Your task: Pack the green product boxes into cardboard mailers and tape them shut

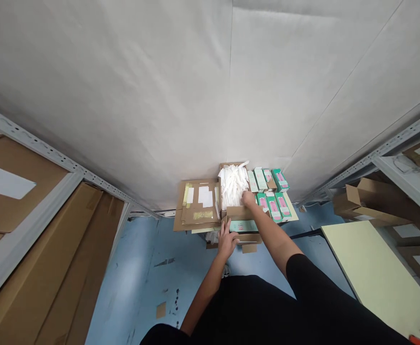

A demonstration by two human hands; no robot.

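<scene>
My right hand [247, 198] is closed at the right edge of a cardboard box heaped with slim white packets [233, 184]. Its fingertips are hidden, so what they hold, if anything, cannot be made out. Lower down, my left hand [227, 241] rests with fingers apart at the left side of an open carton [250, 237]. In that carton lies a pale green box [244, 225]. Several green-and-white boxes with pink fronts [274, 208] stand in two rows to the right of my right hand.
Flattened cardboard [199, 203] with white labels and yellow tape lies left of the packets. Shelves with brown cartons [62, 249] flank both sides. A pale yellow tabletop [378, 268] is at lower right. A grey wall [181, 96] rises behind, above a blue floor [138, 268].
</scene>
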